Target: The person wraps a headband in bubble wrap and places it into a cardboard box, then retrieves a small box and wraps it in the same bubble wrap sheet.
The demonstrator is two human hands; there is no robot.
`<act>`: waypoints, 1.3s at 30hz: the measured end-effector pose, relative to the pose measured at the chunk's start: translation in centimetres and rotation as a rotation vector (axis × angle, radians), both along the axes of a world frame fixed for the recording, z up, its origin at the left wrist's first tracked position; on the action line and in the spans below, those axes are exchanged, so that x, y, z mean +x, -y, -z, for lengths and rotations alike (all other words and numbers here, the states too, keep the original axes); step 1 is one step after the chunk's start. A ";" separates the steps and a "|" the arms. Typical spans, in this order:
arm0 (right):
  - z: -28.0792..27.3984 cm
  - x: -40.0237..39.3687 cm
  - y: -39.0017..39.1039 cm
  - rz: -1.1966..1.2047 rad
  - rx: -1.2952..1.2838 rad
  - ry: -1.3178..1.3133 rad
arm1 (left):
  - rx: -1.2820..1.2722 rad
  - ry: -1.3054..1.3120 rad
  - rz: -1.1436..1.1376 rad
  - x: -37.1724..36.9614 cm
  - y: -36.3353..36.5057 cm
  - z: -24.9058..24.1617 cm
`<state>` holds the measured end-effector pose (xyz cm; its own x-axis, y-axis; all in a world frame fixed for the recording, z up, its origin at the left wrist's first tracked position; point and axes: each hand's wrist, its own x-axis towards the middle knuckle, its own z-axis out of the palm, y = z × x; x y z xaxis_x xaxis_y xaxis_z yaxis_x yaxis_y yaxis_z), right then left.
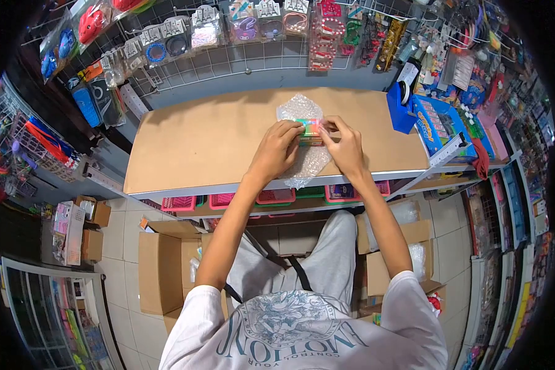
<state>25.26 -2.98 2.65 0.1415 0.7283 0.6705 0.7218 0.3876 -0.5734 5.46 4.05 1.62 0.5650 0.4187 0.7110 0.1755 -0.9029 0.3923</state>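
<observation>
A small, colourful box in green, orange and red [310,128] rests on a sheet of bubble wrap [308,166] spread over the brown-topped table [197,135]. My left hand [276,148] grips the box from its left side, fingers curled at its edge. On the other side my right hand [344,143] pinches the box's right end between thumb and fingers. The bubble wrap reaches beyond the box toward the wall and down to the table's front edge.
A blue tape dispenser [402,108] stands at the table's right, beside a blue display box [436,123]. Pink baskets [228,200] sit on the shelf below. Open cardboard boxes [160,271] flank my legs. Packaged accessories [246,28] hang on the wire grid behind.
</observation>
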 end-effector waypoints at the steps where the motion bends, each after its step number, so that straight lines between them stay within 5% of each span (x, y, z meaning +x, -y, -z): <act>1: 0.1 -0.1 0.0 -0.018 0.012 -0.031 | -0.005 0.002 0.012 0.0 -0.1 0.0; 10: 1.3 0.3 0.6 -0.054 0.014 0.019 | -0.081 -0.049 -0.046 0.3 0.4 -0.6; 13: 0.5 0.6 1.2 -0.070 0.054 0.204 | 0.078 -0.248 -0.098 0.4 0.6 -1.7; 16: 0.0 0.4 2.0 -0.147 -0.183 -0.102 | 0.125 -0.367 -0.144 0.7 1.0 -2.3; 25: 2.3 1.9 1.5 -0.342 -0.118 -0.296 | 0.183 -0.397 -0.095 0.8 -0.1 -2.1; 29: -0.8 2.6 3.6 -0.269 -0.248 -0.207 | 0.244 -0.450 -0.082 0.9 -0.4 -2.1; 32: 0.1 4.0 3.7 -0.245 -0.128 0.252 | 0.248 -0.488 -0.050 0.8 -1.1 -2.3; 39: 0.0 3.2 4.4 -0.244 -0.231 0.491 | 0.278 -0.649 0.189 0.4 -4.3 -4.9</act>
<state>28.48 -7.38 2.61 -0.3352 0.8357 0.4351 0.8296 0.4807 -0.2842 5.85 8.38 6.52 0.9536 0.1247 0.2742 0.1257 -0.9920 0.0140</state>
